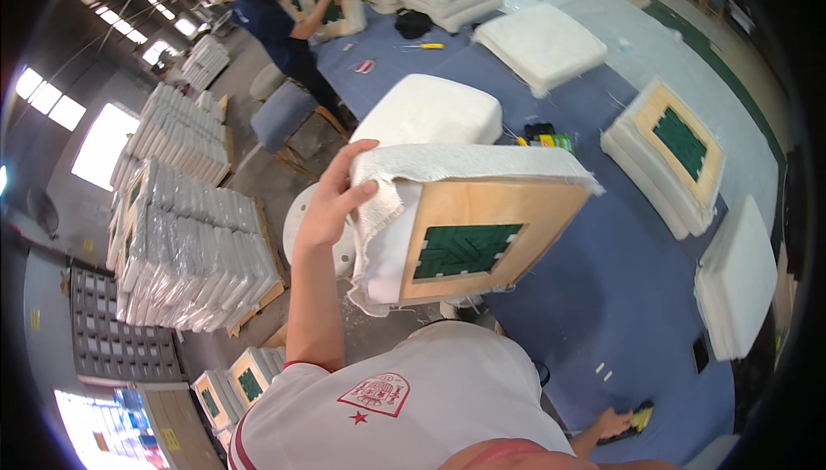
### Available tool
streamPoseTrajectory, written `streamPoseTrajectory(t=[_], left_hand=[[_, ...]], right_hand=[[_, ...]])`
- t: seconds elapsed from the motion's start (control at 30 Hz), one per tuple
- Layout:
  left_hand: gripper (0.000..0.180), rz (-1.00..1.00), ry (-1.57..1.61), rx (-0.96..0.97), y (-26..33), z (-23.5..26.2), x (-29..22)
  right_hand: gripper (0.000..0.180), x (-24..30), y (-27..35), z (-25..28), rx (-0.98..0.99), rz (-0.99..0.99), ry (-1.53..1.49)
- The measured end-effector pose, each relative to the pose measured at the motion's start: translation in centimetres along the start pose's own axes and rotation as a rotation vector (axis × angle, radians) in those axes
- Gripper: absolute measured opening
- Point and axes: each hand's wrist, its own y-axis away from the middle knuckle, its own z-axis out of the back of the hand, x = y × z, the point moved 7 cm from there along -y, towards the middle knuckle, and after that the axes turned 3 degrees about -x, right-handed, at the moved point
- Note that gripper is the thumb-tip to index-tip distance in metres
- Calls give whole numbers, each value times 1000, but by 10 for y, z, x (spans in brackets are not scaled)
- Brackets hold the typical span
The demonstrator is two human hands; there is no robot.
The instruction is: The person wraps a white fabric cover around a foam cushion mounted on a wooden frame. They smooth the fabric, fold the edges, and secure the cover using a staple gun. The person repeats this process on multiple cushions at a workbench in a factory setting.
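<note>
My left hand [331, 199] grips the upper left corner of a seat cushion [495, 194], thumb and fingers closed on its fabric edge. The cushion is held up on edge above the table, its underside facing me. White fabric wraps its top; a plywood frame surrounds a panel of woven green webbing. At the left side the fabric hangs loose over white padding. Far off at the lower right, my right hand [613, 423] is closed around a black and yellow staple gun [639, 419] lying on the table; its fingers are partly hidden.
The blue table [585, 298] carries several white cushions, a stacked pair [662, 156] at the right, a phone [701, 354] and small pale strips [604, 372]. Wrapped cushion stacks [185, 246] and a round white stool [301, 220] stand left. Another person [280, 31] works at the far end.
</note>
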Motion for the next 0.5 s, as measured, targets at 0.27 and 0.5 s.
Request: streamPoseTrajectory(t=[0.27,0.5], left_hand=[[67,35,-71,55,9,6,4],[54,-24,-129,103,7,-11,-16]], right_hand=[[92,-48,-41,-29,121,-98,-97],[64,-56,-53,14,154,-605,-644]])
